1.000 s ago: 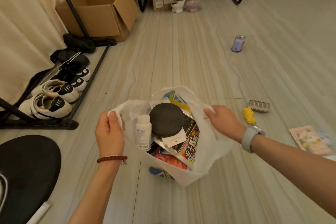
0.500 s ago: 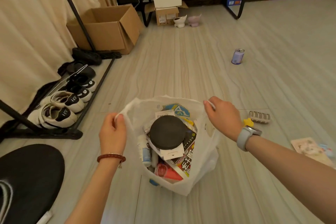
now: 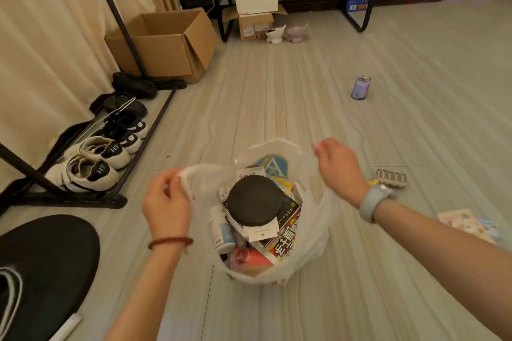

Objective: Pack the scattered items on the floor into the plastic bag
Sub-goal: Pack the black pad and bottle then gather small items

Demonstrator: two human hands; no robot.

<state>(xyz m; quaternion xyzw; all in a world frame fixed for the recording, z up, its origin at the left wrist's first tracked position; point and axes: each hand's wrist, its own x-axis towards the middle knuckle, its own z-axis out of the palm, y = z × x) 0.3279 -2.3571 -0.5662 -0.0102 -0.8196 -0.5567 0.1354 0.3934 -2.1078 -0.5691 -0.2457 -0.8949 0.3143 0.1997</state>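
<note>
A white plastic bag (image 3: 313,232) stands on the floor in front of me, its mouth spread wide. My left hand (image 3: 166,205) pinches the bag's left handle and my right hand (image 3: 339,167) pinches the right handle. Inside lie a round black disc (image 3: 255,203), a white pill bottle (image 3: 220,232), printed packets and a red pack. On the floor to the right lie a blister pack (image 3: 391,178), a yellow item (image 3: 374,181) mostly hidden behind my wrist, a pink booklet (image 3: 468,224), and farther off an upright purple can (image 3: 361,87).
A shoe rack (image 3: 108,147) with several shoes runs along the left. An open cardboard box (image 3: 169,44) sits behind it, smaller boxes and two small pots stand by black shelf legs at the back. A black round seat (image 3: 41,266) is at lower left.
Both hands have lifted the handles and pulled them apart, so the bag stands taller and wider. The view has tilted up, showing more of the back of the room.
</note>
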